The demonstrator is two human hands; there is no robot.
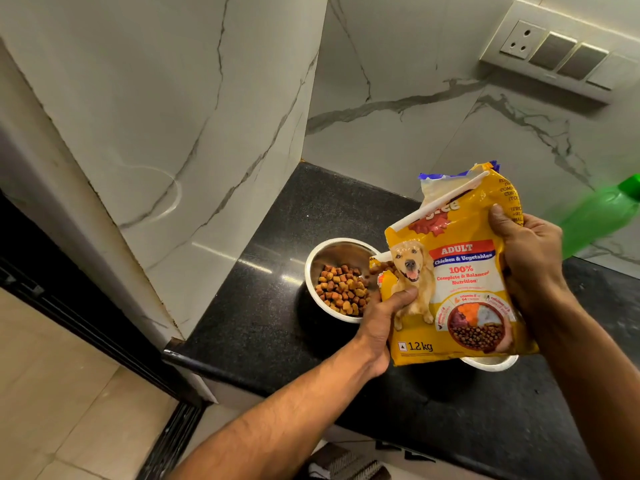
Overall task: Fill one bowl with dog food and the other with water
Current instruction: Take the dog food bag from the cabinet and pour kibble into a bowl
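Note:
A yellow dog food bag (460, 271) is held above the black counter, tilted with a lower corner toward a steel bowl (332, 252). Brown and orange kibble (341, 289) covers the bottom of that bowl. My left hand (384, 320) grips the bag's lower left edge beside the bowl. My right hand (530, 254) grips the bag's right side. A second bowl (491, 362) shows only as a pale rim under the bag; its inside is hidden. A green bottle (602, 216) stands at the right edge.
The black granite counter (263, 306) ends at a front edge near my forearms, with a marble wall on the left and behind. A switch panel (554, 51) is mounted on the back wall. Tiled floor lies below left.

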